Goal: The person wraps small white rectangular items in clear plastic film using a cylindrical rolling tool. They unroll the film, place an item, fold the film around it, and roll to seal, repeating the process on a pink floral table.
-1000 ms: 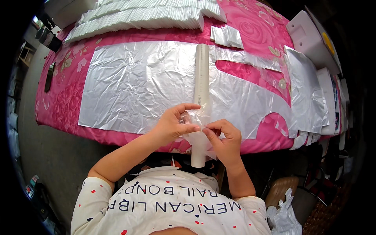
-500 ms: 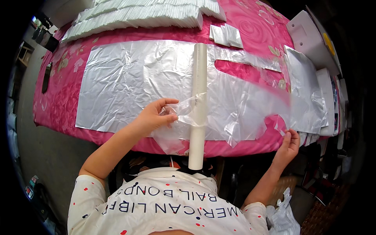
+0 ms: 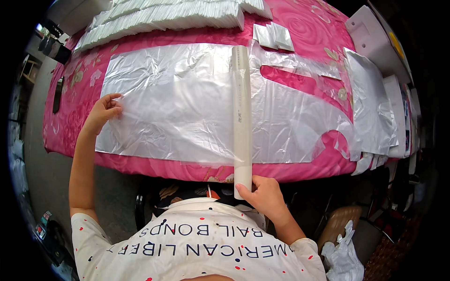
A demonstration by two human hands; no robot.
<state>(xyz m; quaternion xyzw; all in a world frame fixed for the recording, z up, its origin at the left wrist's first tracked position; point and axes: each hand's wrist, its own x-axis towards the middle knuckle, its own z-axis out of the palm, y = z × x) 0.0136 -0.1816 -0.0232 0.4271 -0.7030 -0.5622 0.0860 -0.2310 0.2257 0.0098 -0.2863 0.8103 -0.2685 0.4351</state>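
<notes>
The left hand pinches the plastic film at its edge, best drawn flat and evenly taut; the right hand grips the white pipe, ideally steady.

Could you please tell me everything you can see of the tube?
The tube is long, straight, off-white and plastic-looking, with small dark markings. It lies across plastic film, running near to far, its near end overhanging the pink tablecloth. The right hand holds that end; film seems to overlie its middle.

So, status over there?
Left hand holding clear film at its left end. Right hand on near end of pale tube, lying across silvery sheeting. Folded packets lie beyond, apart.
</notes>
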